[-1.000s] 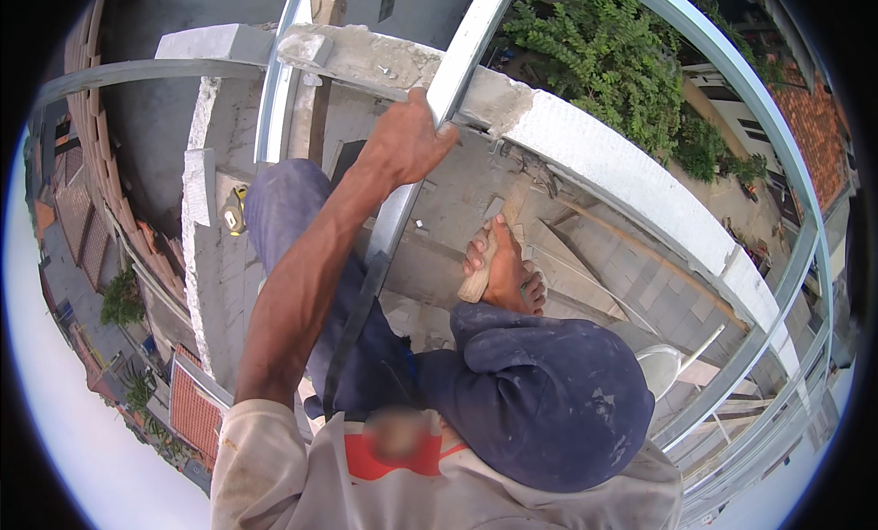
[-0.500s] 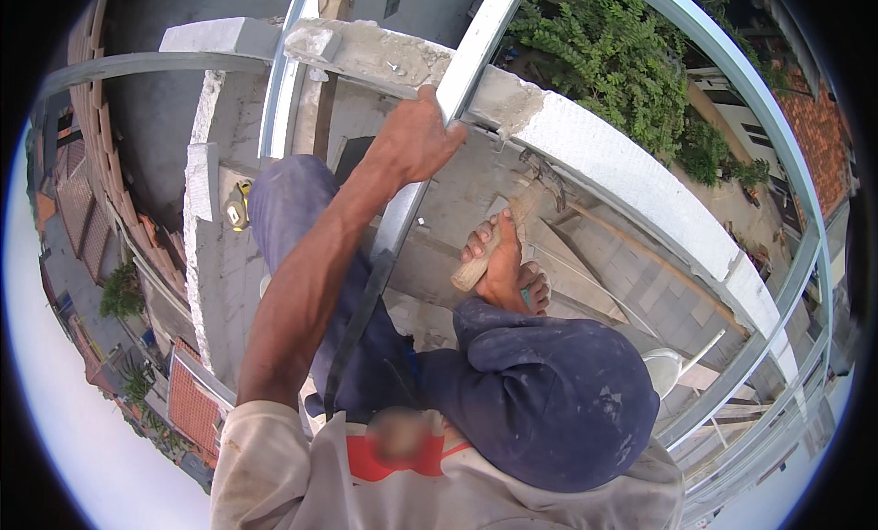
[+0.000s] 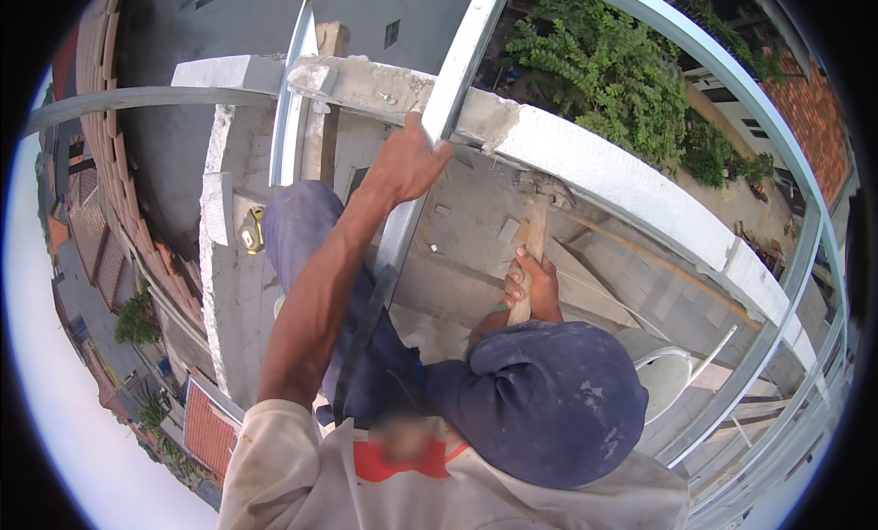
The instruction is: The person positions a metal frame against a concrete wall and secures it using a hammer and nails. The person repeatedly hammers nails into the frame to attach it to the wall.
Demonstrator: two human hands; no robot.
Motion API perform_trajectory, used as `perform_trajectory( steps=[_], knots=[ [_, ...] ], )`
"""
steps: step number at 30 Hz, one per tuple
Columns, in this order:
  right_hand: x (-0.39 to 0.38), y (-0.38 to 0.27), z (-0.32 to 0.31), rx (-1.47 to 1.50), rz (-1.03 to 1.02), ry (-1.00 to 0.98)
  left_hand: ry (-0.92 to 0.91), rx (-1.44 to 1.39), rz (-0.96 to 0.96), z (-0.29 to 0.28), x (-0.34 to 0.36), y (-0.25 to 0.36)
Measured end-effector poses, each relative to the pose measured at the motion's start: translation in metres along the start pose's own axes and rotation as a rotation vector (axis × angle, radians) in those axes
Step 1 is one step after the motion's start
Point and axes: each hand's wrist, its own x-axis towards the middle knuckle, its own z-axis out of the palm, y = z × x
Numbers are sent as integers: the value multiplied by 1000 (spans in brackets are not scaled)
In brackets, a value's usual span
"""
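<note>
My left hand (image 3: 407, 164) is wrapped round a silver metal channel (image 3: 455, 68) that slants up between my legs, at about where it meets the top of the wall. Below the wall, my right hand (image 3: 538, 286) grips the wooden handle of a claw hammer (image 3: 538, 226). The hammer's dark metal head points away from me, under the wall's edge. My right forearm is mostly hidden behind my bent knee. A dark strap (image 3: 361, 342) runs from the lower end of the channel toward my body.
The white block wall (image 3: 604, 169) curves across in front of me, with rough mortar on top. A second metal channel (image 3: 291, 100) stands left, by a wooden post (image 3: 322, 137). A yellow tape measure (image 3: 251, 231) lies near my left knee. Metal framing (image 3: 800, 265) rises at the right, and roofs drop away at the left.
My right hand has swung the hammer more upright and shifted slightly right; the toes beside it are now hidden. My left hand stays on the channel. The whole view has shifted slightly.
</note>
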Motion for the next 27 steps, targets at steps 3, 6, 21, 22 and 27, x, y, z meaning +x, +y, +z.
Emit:
perform_trajectory(
  steps=[3,6,21,22,27],
  knots=[
    [-14,-10,-10,-173,26,21,73,-62,25,8,-5,-9],
    [-25,-17,-26,-317,-1,6,158,-81,98,13,-22,-9],
    [-46,2,-46,-522,-178,42,337,-35,157,43,-33,-13],
    [-44,5,-47,-484,-156,18,353,-33,163,43,-34,-13],
    [-40,6,-37,-390,-101,-63,331,4,92,42,-35,-11]
  ],
)
